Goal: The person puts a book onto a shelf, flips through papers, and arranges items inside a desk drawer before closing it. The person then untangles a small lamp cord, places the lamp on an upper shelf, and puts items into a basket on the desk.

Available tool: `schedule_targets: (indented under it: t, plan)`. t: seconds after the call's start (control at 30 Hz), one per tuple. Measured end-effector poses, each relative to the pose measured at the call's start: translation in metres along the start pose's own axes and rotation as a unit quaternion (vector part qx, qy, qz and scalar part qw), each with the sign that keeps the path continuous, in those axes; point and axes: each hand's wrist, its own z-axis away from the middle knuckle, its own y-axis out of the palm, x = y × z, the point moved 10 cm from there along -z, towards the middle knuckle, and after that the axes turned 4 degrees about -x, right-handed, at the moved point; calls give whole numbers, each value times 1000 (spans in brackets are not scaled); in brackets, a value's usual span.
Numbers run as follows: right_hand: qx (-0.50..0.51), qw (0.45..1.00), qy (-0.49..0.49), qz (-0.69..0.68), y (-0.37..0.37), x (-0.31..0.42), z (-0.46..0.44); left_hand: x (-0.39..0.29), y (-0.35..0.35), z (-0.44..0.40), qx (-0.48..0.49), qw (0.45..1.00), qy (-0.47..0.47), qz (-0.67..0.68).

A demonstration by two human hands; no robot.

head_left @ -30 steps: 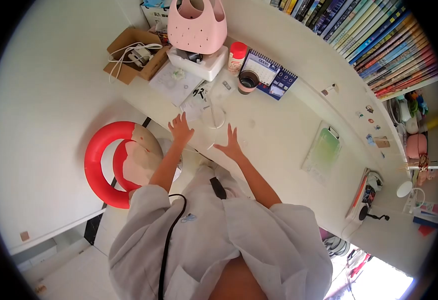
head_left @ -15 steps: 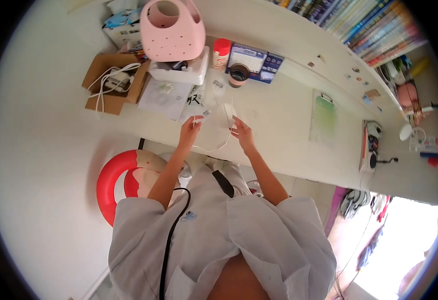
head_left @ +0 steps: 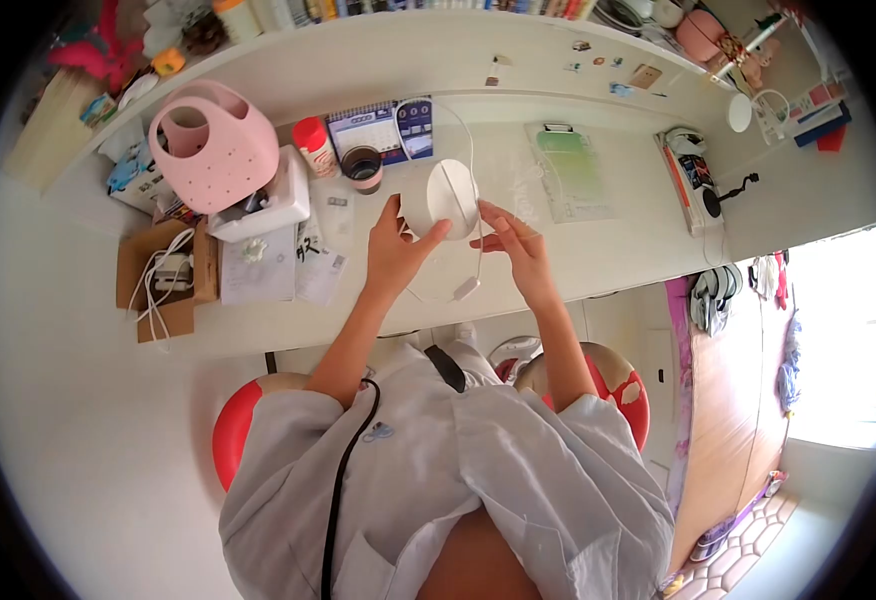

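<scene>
My left hand (head_left: 395, 250) grips a white round object (head_left: 451, 200) with a flat disc-like face, its thumb lying against the lower edge. The kind of object is not clear. A thin white cord (head_left: 472, 140) loops above it and runs down past its right side to a small white inline piece (head_left: 466, 288) hanging below. Close to the right edge of the disc, my right hand (head_left: 518, 250) has its fingers closed on the cord. Both hands are above the front part of the white desk (head_left: 358, 320).
A pink basket (head_left: 220, 150) sits on a white box (head_left: 268, 205) at left, near a cardboard box (head_left: 203, 265) with white cables. A red-capped bottle (head_left: 315, 148), dark cup (head_left: 362, 168) and calendar (head_left: 383, 130) stand behind. A green clipboard (head_left: 573, 170) lies right of centre.
The view has swung toward the right. My left hand now grips the white round object, which appears raised and turned with its disc face showing. My right hand stays at the cord.
</scene>
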Motion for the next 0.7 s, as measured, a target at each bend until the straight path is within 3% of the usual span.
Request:
schedule_targets:
  t: [0.2,0.27,0.3,0.37,0.47,0.7]
  plan:
    - [-15,1000,-7,-7,-81,22,-12,-28,84,-14,-14,998,17,58]
    - [-79,989,-123,7,-113,37,-11,-25,109,-19,-29,996,-7,89]
    - [-73,989,-126,8,-127,37,-13,-24,120,-21,-36,994,-14,101]
    - [-65,997,-27,-14,-158,16,-18,-15,148,-22,-19,977,-83,193]
    - [-49,999,2,8,-192,10,-23,9,174,-27,17,955,-114,273]
    - [-151,983,-9,-101,-260,4,-33,21,165,-37,-77,952,-95,281]
